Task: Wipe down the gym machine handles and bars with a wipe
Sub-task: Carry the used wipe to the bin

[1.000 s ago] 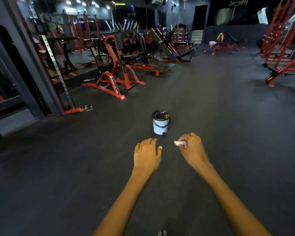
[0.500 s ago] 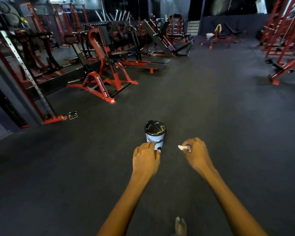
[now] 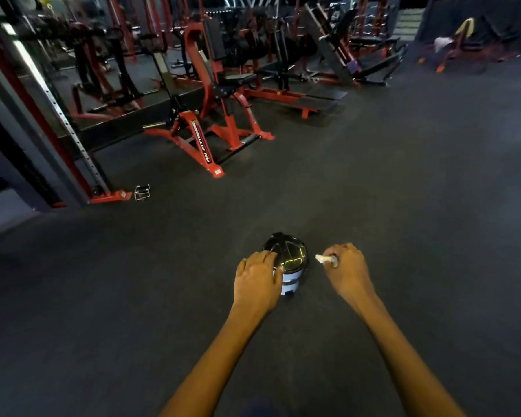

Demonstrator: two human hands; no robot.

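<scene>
A small white bin point(image 3: 288, 282) with a shiny black lid point(image 3: 289, 252) stands on the dark floor in front of me. My left hand point(image 3: 257, 282) reaches over its left side, fingers relaxed at the lid's edge; contact is hard to tell. My right hand point(image 3: 346, 270) hovers just right of the bin and pinches a crumpled white wipe point(image 3: 324, 259). A red and black gym machine point(image 3: 214, 115) stands further back on the left.
A grey and red rack upright point(image 3: 57, 115) rises at the left, with a small metal clip point(image 3: 142, 192) on the floor by its foot. More red machines and benches point(image 3: 328, 55) line the back. Dark rubber floor point(image 3: 403, 176) stretches to the right.
I have moved closer to the bin, and the view has tilted down. My left hand now overlaps the bin's lid. The right hand still holds the wipe beside it.
</scene>
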